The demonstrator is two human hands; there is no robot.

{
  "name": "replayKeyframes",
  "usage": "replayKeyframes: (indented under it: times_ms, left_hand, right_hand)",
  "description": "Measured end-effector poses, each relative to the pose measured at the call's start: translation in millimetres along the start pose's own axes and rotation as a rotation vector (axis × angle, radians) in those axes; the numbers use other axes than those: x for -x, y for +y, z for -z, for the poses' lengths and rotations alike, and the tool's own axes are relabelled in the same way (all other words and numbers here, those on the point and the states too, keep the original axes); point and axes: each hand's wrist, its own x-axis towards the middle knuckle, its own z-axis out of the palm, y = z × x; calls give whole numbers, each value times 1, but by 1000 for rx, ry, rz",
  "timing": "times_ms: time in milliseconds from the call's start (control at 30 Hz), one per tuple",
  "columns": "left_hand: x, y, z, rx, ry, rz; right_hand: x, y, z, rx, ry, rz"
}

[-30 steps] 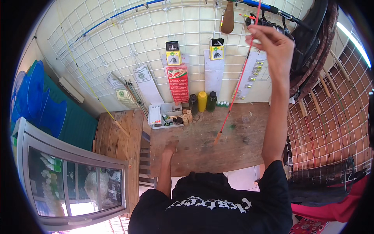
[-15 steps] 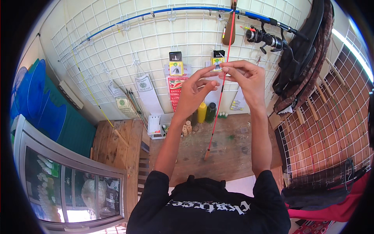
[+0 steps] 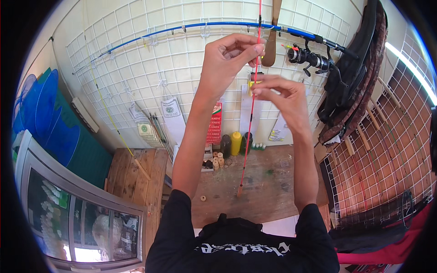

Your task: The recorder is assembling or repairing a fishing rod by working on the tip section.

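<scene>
Wooden table (image 3: 282,182) is sitting below a white wire grid (image 3: 136,59), slim red rod (image 3: 252,109) slanting up over it, left hand (image 3: 221,61) pinching it, blurry right hand (image 3: 287,93) meeting it lower, can't tell if gripping.

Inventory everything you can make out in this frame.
worktable: one, brown, centre
thin rod: one, red, centre
rod with reel: one, blue and black, across the top
yellow rod: one, yellow, left
big bottles: three, two dark, one yellow, worktable's back edge
rings: several, tan, beside the bottles
loose ring: one, tan, worktable's left front
long bags: two or more, black and brown, upper right
other rods: several, mixed colours, right
cabinet: one, grey-framed, lower left
blue sheets: several, blue, far left
shirt: one, black, bottom
left hand: one, bare, pinching the thin rod
right hand: one, bare, at the rod, lower
</scene>
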Motion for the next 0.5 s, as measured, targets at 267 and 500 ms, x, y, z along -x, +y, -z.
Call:
replayKeyframes:
  times_ms: [267, 500]
  left_hand:
    - [2, 1, -5, 5, -20, 101]
    - [2, -1, -4, -1, -32, 64]
  right_hand:
    - [-49, -51, 14, 47, 275, 191]
    - [-61, -32, 1, -23, 262, 178]
